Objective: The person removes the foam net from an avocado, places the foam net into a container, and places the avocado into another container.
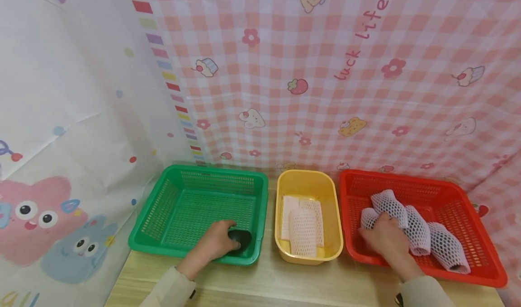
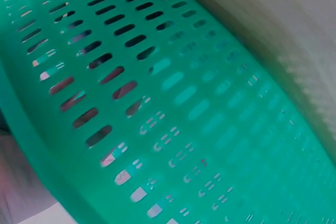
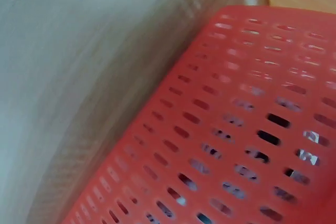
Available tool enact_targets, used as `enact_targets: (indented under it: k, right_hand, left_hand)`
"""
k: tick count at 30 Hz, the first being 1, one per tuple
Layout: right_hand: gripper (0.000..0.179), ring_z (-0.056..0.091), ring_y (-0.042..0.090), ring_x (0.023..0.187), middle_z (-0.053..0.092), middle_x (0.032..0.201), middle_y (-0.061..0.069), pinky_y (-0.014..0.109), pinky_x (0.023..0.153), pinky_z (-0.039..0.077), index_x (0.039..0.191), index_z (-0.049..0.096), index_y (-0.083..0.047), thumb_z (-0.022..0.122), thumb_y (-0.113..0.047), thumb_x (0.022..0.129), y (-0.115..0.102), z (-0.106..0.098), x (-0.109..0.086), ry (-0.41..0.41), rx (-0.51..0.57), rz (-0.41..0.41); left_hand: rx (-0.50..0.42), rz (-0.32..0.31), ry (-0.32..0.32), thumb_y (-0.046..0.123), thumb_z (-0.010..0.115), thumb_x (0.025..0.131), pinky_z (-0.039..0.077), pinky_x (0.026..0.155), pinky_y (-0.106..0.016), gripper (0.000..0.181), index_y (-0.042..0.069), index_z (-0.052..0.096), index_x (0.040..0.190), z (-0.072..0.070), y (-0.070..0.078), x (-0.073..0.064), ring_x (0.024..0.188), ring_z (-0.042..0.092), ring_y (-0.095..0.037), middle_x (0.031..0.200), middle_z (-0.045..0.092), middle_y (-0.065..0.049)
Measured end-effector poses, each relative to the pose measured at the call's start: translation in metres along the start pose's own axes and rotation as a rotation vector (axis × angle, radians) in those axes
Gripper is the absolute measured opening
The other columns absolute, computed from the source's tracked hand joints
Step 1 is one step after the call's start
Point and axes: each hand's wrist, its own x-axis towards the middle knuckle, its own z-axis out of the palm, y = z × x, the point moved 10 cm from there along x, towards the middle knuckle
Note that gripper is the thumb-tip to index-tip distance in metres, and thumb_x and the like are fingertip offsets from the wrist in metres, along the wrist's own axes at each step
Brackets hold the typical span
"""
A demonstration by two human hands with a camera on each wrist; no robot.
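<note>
In the head view, my left hand [image 1: 213, 242] is inside the green basket [image 1: 203, 258] near its front right corner. Its thumb and fingers grip a smooth, dark, rounded object [image 1: 241, 239], whose exact kind I cannot tell. On the right, my right hand [image 1: 386, 237] reaches into the red basket [image 1: 484, 277], holding a white foam net sleeve [image 1: 368, 217] partly hidden under the fingers. Beside that hand lie other bulging net sleeves [image 1: 418, 232], and one near the front [image 1: 449, 248] shows something dark at its end. Both wrist views show only basket walls, without the hands.
Between the two baskets stands a yellow bin [image 1: 307, 176] with several flat foam net sleeves [image 1: 303, 232] in it. All three containers stand on a light wooden table [image 1: 260, 282]. A pink checked cloth [image 1: 285, 117] hangs behind them, and a white printed cloth [image 1: 81, 117] hangs at left.
</note>
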Motion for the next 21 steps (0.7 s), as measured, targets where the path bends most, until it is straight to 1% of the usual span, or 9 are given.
enact_targets:
  k: [4,9,11,14,17,21]
  right_hand:
    - [0.081,0.061,0.050,0.080,0.048,0.108,0.044,0.060,0.063,0.052,0.122,0.041,0.022,0.070,-0.047,0.090,-0.002,-0.011,-0.005,0.021,0.022,-0.027]
    - [0.089,0.062,0.044,0.091,0.051,0.120,0.044,0.058,0.073,0.054,0.138,0.039,0.023,0.070,-0.046,0.092,-0.007,-0.025,-0.014,0.039,0.092,-0.071]
    - [0.090,0.062,0.041,0.094,0.055,0.120,0.040,0.056,0.077,0.055,0.143,0.038,0.022,0.071,-0.046,0.092,-0.009,-0.030,-0.018,0.047,0.117,-0.086]
    - [0.088,0.062,0.036,0.093,0.060,0.116,0.033,0.053,0.077,0.056,0.143,0.040,0.019,0.071,-0.045,0.092,-0.011,-0.036,-0.023,0.065,0.140,-0.108]
    - [0.088,0.061,0.039,0.100,0.059,0.123,0.033,0.055,0.082,0.054,0.146,0.040,0.018,0.072,-0.045,0.093,-0.012,-0.039,-0.030,0.081,0.166,-0.126]
    - [0.091,0.058,0.044,0.109,0.052,0.136,0.036,0.061,0.089,0.051,0.149,0.038,0.015,0.076,-0.044,0.092,-0.013,-0.044,-0.042,0.125,0.216,-0.146]
  left_hand:
    - [0.009,0.011,0.023,0.010,0.087,0.083,0.056,0.092,-0.057,0.056,-0.009,0.065,0.131,-0.006,0.004,-0.003,0.114,0.066,-0.043,0.129,0.066,-0.030]
    - [0.051,0.020,0.071,0.013,0.086,0.085,0.057,0.088,-0.056,0.053,-0.006,0.066,0.131,-0.015,0.009,-0.008,0.111,0.067,-0.041,0.129,0.068,-0.027]
    - [0.060,0.027,0.096,0.014,0.085,0.086,0.057,0.089,-0.057,0.052,-0.005,0.067,0.131,-0.020,0.012,-0.010,0.112,0.067,-0.041,0.130,0.068,-0.025]
    - [0.054,0.035,0.143,0.015,0.082,0.089,0.055,0.092,-0.058,0.049,-0.003,0.067,0.132,-0.026,0.016,-0.014,0.118,0.065,-0.042,0.131,0.068,-0.023]
    - [0.036,0.049,0.192,0.015,0.080,0.091,0.053,0.096,-0.058,0.048,-0.004,0.066,0.133,-0.033,0.019,-0.019,0.122,0.063,-0.043,0.133,0.067,-0.023]
    - [0.026,0.071,0.239,0.015,0.077,0.094,0.052,0.099,-0.058,0.046,-0.003,0.065,0.135,-0.039,0.025,-0.025,0.126,0.061,-0.043,0.135,0.066,-0.023]
